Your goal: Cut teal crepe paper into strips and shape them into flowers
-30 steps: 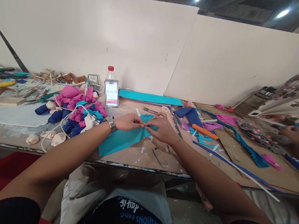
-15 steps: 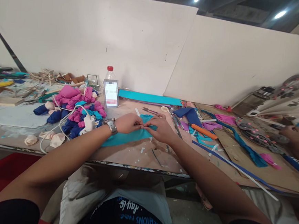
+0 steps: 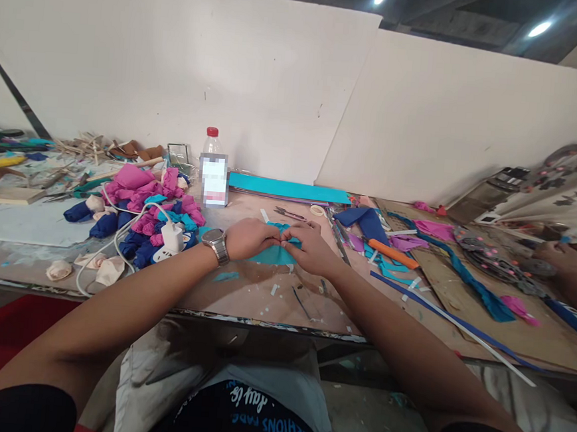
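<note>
A strip of turquoise fabric (image 3: 276, 255) is pinched between both hands just above the table. My left hand (image 3: 254, 240), with a metal watch (image 3: 216, 245) on the wrist, has its thumb and fingers closed on the cloth. Facing it, my right hand (image 3: 310, 248) pinches the same cloth, the fingertips of the two hands almost meeting. The fabric is gathered in small folds at the fingers, and part of it lies hidden behind the hands. Thread snips (image 3: 289, 214) lie just beyond the hands, close to a roll of tape (image 3: 317, 210).
On the left sits a heap of pink and navy fabric pieces (image 3: 135, 197) with a white power strip (image 3: 170, 241). A red-capped bottle (image 3: 213, 177) stands by a flat turquoise strip (image 3: 288, 188). At right lie an orange tube (image 3: 393, 253), scraps and another person's hand (image 3: 562, 261).
My left hand has turned slightly and shifted a little right. The turquoise fabric has drawn away from the table's front left and is more bunched at the fingers.
</note>
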Demonstrator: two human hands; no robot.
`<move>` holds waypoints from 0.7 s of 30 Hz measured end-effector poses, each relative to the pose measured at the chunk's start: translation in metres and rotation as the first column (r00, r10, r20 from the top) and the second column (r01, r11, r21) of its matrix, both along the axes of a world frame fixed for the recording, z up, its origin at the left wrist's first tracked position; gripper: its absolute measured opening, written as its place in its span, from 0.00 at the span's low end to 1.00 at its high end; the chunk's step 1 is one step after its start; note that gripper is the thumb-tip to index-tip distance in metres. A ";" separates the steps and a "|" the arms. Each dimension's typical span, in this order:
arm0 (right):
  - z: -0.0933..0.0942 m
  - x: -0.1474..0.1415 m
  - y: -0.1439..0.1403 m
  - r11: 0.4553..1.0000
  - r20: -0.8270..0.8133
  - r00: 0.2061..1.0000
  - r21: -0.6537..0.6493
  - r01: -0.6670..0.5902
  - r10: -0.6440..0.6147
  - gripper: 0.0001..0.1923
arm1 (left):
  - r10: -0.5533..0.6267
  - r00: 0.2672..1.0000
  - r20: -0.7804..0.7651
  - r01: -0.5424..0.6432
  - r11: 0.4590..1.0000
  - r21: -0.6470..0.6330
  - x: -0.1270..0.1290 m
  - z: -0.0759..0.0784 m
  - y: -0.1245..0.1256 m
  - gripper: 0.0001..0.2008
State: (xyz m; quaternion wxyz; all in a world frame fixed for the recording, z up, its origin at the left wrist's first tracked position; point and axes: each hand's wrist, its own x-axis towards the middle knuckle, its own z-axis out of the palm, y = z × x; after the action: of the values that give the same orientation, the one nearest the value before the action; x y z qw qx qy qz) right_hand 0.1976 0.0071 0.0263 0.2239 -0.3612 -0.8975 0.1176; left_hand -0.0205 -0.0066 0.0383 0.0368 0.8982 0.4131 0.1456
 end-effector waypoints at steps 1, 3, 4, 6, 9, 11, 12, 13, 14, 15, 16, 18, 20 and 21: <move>0.001 0.000 0.000 1.000 0.010 1.000 -0.013 0.004 -0.004 0.09 | 0.000 1.000 -0.006 0.000 1.000 -0.006 0.001 0.000 0.000 0.15; 0.002 -0.001 -0.001 0.999 0.030 1.000 -0.033 0.010 -0.009 0.08 | -0.004 1.000 -0.011 0.004 1.000 -0.014 0.002 0.000 -0.001 0.15; 0.003 -0.001 -0.001 0.999 0.039 0.999 -0.040 0.013 -0.012 0.08 | -0.010 1.000 -0.007 0.010 1.000 -0.016 0.002 -0.001 -0.001 0.15; 0.003 -0.001 0.000 0.999 0.046 0.999 -0.048 0.016 -0.014 0.08 | -0.019 1.000 0.006 0.019 1.000 -0.016 0.002 -0.002 -0.002 0.14; 0.002 0.000 0.001 0.999 0.021 1.000 -0.054 0.010 -0.009 0.07 | -0.022 1.000 0.011 0.022 1.000 -0.004 0.001 -0.004 -0.001 0.13; 0.000 0.001 0.002 0.999 0.008 1.000 -0.053 0.000 0.000 0.08 | -0.017 1.000 -0.007 0.017 1.000 0.006 0.000 -0.004 -0.001 0.13; -0.001 0.002 0.003 0.999 0.009 1.000 -0.052 -0.005 0.005 0.08 | -0.015 1.000 -0.023 0.015 1.000 0.009 0.000 -0.003 -0.001 0.13; -0.001 0.002 0.003 0.999 0.014 1.000 -0.052 -0.010 0.011 0.08 | -0.012 0.999 -0.041 0.013 1.000 0.011 0.000 -0.003 -0.001 0.14; -0.002 0.002 0.004 0.999 0.020 1.000 -0.052 -0.016 0.017 0.08 | -0.012 0.998 -0.060 0.012 1.000 0.013 0.001 -0.002 -0.001 0.14; -0.003 0.002 0.004 0.998 0.021 1.000 -0.053 -0.019 0.020 0.09 | -0.015 0.997 -0.079 0.017 1.000 0.015 0.001 -0.001 -0.002 0.14; -0.003 0.002 0.005 0.998 0.018 1.000 -0.053 -0.019 0.020 0.09 | -0.022 0.995 -0.098 0.024 1.000 0.019 0.002 0.000 -0.002 0.14; -0.004 0.002 0.006 0.998 0.000 1.000 -0.061 -0.015 0.015 0.11 | -0.032 0.990 -0.134 0.038 0.999 0.039 0.002 0.002 -0.003 0.14; -0.004 0.002 0.008 0.997 -0.041 0.999 -0.073 -0.019 0.016 0.11 | -0.040 0.984 -0.171 0.055 0.995 0.081 0.002 0.003 -0.003 0.14; -0.004 0.002 0.009 0.997 -0.068 0.997 -0.077 -0.025 0.020 0.11 | -0.045 0.980 -0.192 0.066 0.992 0.105 0.002 0.004 -0.002 0.14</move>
State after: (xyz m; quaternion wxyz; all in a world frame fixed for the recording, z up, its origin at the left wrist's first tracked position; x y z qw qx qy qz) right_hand 0.1994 0.0157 0.0219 0.2384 -0.3553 -0.8883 0.1672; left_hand -0.0186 -0.0089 0.0424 -0.0486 0.9198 0.3808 0.0811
